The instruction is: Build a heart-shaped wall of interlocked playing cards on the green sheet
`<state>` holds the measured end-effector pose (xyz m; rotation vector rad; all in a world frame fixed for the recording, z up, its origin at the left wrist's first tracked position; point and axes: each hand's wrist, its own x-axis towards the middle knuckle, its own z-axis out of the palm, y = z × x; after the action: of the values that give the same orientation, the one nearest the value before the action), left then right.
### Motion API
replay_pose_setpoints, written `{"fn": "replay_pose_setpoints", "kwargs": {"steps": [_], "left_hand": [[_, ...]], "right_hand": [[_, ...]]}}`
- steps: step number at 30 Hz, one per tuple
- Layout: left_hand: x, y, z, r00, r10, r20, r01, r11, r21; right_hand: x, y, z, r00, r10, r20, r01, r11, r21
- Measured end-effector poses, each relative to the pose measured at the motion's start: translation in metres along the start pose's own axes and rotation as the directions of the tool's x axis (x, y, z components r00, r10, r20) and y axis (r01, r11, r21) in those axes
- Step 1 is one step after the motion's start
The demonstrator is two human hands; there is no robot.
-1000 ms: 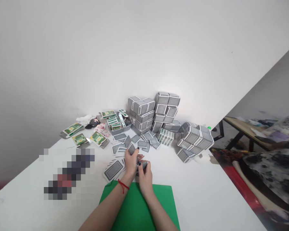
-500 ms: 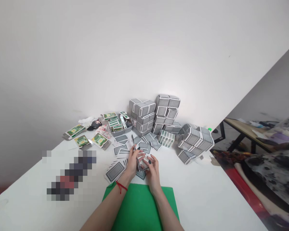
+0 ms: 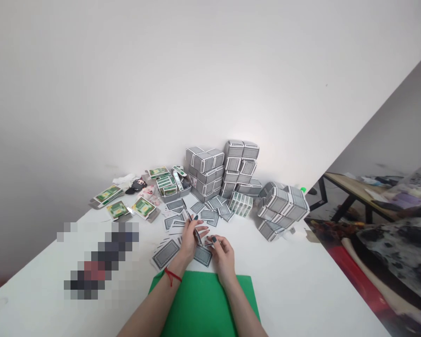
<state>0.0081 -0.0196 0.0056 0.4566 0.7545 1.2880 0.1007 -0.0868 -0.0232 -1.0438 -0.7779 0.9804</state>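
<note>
Two hands: both mine, meeting just past the far edge of the green mat (image 3: 203, 304) on the white table (image 3: 301, 281).
Left hand (image 3: 188, 238): fingers closed narrow around a small bunch of cards (image 3: 197, 232), held on edge and tilted.
Right hand (image 3: 223, 252): fingers curled, tips right up against the lower end of the bunch. Can't tell on my feed whether they pinch it or only touch.
Under the fingers: one face-down card (image 3: 202, 256) flat on the table, below the gap between my hands.
Left of the left fingers: another flat card (image 3: 165, 254), near but apart.
Beyond the fingertips: loose cards (image 3: 210, 214), then stacked grey packs (image 3: 224, 166) by the wall.
Off to the right: a tumbled heap of packs (image 3: 284, 206), well apart from the right fingers.
Far left: green boxes (image 3: 166, 180).
Step, my guess: gathering and squaring the bunch, somewhere mid-way.
Next move calls for: a steady left grip, so the right fingertips can get under a flat card's edge without fanning the bunch.
</note>
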Motion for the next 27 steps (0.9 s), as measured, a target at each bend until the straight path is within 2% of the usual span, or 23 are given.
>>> {"fn": "replay_pose_setpoints", "kwargs": {"steps": [5,10,12,17,20,24,27], "left_hand": [[-0.004,-0.01,0.002,1.0,-0.014,0.015,0.013,0.996,0.094],[-0.001,-0.009,-0.001,0.998,0.059,-0.035,-0.055,0.995,0.084],[0.002,-0.003,-0.003,0.995,0.079,-0.065,-0.074,0.994,0.086],[0.007,0.013,-0.006,0.991,0.087,-0.102,-0.078,0.993,0.088],[0.008,0.018,-0.007,0.989,0.095,-0.113,-0.086,0.993,0.081],[0.011,0.02,-0.008,0.985,0.116,-0.125,-0.11,0.992,0.056],[0.012,0.02,-0.009,0.985,0.128,-0.119,-0.123,0.991,0.052]], "right_hand": [[0.002,0.004,-0.002,0.995,-0.1,0.006,0.1,0.992,-0.078],[-0.002,0.002,0.002,0.979,-0.201,0.038,0.204,0.954,-0.219],[-0.002,0.0,0.002,0.984,-0.179,0.012,0.178,0.958,-0.226],[0.006,0.004,-0.004,0.988,-0.051,-0.143,0.038,0.995,-0.092],[0.016,0.009,-0.01,0.981,-0.059,-0.187,0.033,0.989,-0.141],[0.038,0.01,-0.012,0.986,-0.102,-0.133,0.059,0.954,-0.295],[0.059,0.005,-0.007,0.984,-0.171,-0.041,0.132,0.871,-0.474]]}}
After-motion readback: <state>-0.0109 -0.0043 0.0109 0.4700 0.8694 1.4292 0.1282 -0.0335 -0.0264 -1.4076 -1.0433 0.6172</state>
